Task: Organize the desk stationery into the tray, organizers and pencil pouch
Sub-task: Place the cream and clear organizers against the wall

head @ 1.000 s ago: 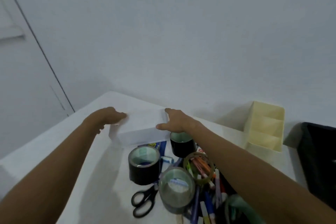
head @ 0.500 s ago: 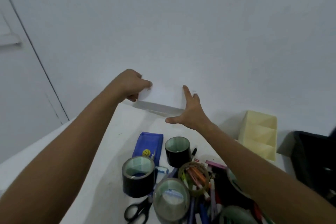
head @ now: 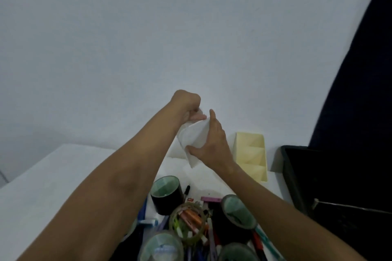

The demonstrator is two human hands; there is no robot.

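Note:
A white rectangular organizer (head: 194, 141) is lifted off the white desk (head: 38, 186), tilted on end in front of the wall. My left hand (head: 186, 106) grips its upper end with curled fingers. My right hand (head: 212, 144) holds its right side and lower part, thumb under, forefinger straight up along it. Below lies a pile of stationery: a black tape roll (head: 166, 194), a second black roll (head: 237, 212), a clear tape roll (head: 187, 221) over orange and pink markers, and several pens.
A cream compartment organizer (head: 252, 154) stands against the wall to the right of my hands. A black tray (head: 331, 178) sits at the far right with a dark shape above it. More tape rolls (head: 161, 248) lie at the bottom edge.
Both hands raised the white organizer from the desk, carried it right and turned it from flat to on end. The view has shifted right; the blue pouch is hidden behind my left arm.

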